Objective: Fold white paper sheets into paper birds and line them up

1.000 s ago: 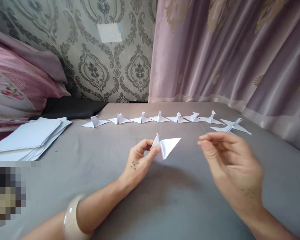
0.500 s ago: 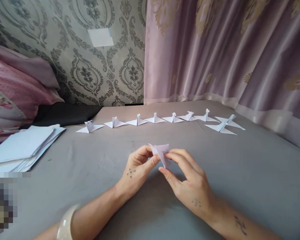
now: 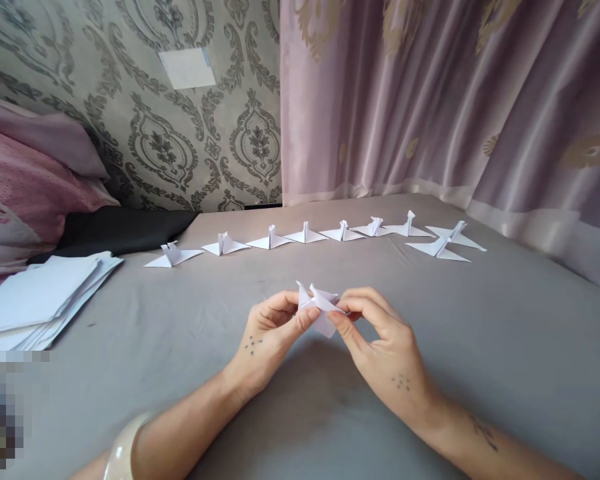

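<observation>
A folded white paper crane (image 3: 321, 308) is held up between my two hands, above the grey cloth surface (image 3: 220, 420). My left hand (image 3: 277, 337) pinches its left side, thumb in front and fingers behind. On the other side, my right hand (image 3: 383, 340) grips the tip of a flap between thumb and index finger. Pointed flaps stick up from the top, and a wider part hangs below the thumbs. Some of my fingertips are hidden behind the paper.
Beyond my hands several finished-looking paper cranes (image 3: 271, 238) stand in a row, with two overlapping at the right (image 3: 443, 247). A stack of white paper (image 3: 35, 293) lies at the left, near a black cloth (image 3: 125, 229). A pink curtain (image 3: 370, 100) hangs behind.
My right thumb has come up from below the paper and now pinches a flap with the index finger. That flap has swung from pointing down to pointing right.
</observation>
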The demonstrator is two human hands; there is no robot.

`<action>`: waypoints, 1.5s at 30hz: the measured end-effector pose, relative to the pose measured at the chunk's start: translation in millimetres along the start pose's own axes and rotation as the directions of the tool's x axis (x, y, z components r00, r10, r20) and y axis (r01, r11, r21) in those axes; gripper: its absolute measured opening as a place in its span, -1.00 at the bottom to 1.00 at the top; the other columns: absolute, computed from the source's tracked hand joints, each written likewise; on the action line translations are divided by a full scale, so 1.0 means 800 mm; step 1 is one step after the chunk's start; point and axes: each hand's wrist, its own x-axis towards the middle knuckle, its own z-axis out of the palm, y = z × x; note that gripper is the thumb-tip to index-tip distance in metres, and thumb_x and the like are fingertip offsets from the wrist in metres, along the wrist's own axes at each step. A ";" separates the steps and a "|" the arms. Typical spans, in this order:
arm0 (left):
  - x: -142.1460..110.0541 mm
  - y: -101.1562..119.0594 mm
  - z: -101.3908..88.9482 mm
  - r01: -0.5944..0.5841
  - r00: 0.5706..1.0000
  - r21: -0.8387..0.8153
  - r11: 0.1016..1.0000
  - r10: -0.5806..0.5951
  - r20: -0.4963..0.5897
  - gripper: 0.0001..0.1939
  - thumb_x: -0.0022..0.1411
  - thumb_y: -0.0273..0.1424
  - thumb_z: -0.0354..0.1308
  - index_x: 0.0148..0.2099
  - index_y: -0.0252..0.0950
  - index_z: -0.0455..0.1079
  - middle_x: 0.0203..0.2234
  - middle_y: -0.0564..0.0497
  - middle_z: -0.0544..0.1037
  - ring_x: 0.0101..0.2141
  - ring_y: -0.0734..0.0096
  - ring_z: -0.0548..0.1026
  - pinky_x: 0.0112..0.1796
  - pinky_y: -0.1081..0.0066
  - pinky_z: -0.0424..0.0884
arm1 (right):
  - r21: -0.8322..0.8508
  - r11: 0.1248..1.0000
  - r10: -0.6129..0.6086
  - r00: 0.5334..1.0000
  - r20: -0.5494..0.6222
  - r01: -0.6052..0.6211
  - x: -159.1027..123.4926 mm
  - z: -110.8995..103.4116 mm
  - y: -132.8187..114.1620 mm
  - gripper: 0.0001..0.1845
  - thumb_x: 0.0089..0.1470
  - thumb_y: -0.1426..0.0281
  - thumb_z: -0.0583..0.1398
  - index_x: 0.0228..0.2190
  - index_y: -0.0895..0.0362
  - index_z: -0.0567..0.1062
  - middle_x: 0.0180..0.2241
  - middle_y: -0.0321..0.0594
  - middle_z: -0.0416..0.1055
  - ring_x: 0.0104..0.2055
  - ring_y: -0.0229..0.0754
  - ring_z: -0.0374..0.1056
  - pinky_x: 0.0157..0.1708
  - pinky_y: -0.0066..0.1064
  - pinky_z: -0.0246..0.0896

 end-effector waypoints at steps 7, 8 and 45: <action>0.000 -0.004 -0.001 0.019 1.000 -0.040 0.999 -0.020 -0.006 -0.87 0.14 -0.36 0.29 -0.31 -0.31 0.45 -0.39 0.04 0.56 -0.34 0.44 0.49 -0.25 0.43 0.44 | 0.154 0.975 0.149 0.986 0.077 -0.159 0.004 0.000 0.000 -0.87 0.06 0.32 0.25 -0.47 0.09 0.47 -0.32 -0.25 0.46 -0.27 -0.24 0.42 -0.23 -0.40 0.36; 0.000 -0.004 -0.001 0.023 1.000 -0.039 0.999 -0.024 -0.010 -0.86 0.14 -0.36 0.29 -0.31 -0.31 0.44 -0.40 0.04 0.56 -0.35 0.44 0.49 -0.26 0.43 0.44 | 0.171 0.970 0.165 0.983 0.077 -0.176 0.003 0.000 -0.001 -0.85 0.05 0.31 0.26 -0.50 0.09 0.47 -0.35 -0.26 0.45 -0.30 -0.24 0.42 -0.26 -0.41 0.36; 0.005 0.001 -0.005 0.075 0.976 0.027 0.997 -0.079 0.203 -0.93 0.13 -0.44 0.28 -0.30 -0.29 0.59 -0.39 0.02 0.53 -0.34 0.46 0.44 -0.28 0.49 0.35 | 0.075 0.989 -0.138 0.979 0.152 0.127 0.015 -0.023 -0.014 -0.94 0.04 0.49 0.26 -0.41 0.09 0.53 -0.24 -0.24 0.48 -0.22 -0.27 0.42 -0.20 -0.45 0.32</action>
